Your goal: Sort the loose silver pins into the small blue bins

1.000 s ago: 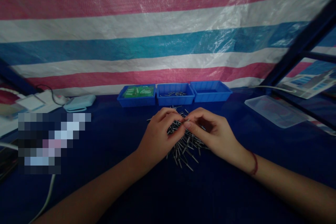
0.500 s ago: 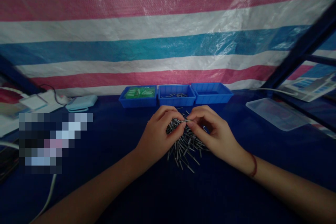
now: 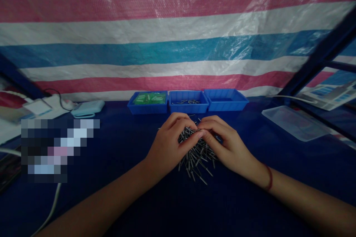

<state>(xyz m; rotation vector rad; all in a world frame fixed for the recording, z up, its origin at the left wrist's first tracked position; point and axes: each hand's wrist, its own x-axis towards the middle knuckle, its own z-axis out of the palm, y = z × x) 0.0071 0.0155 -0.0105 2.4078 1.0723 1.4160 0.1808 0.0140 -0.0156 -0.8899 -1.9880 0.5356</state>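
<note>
Slim grey metal rods [image 3: 196, 159] are being overhung by the left hand [image 3: 168, 137] and right hand [image 3: 226, 140]. Fingers [image 3: 191, 141] are being pinched narrow, any contents hidden.

Two hands [image 3: 168, 139], three blue bins [image 3: 188, 109], one bracelet [image 3: 269, 178], one striped tarp [image 3: 155, 52], one pile of metal pins [image 3: 196, 157] (too tangled to count singly).

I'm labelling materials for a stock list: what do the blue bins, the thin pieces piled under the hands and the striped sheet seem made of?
Blue bins: probably moulded plastic with faint sheen, judging by ribbed walls. Thin pieces: likely metal, grey and shiny, with bright glints. Striped sheet: apparently woven plastic, glossy, showing fine texture and light-catching creases.
</note>
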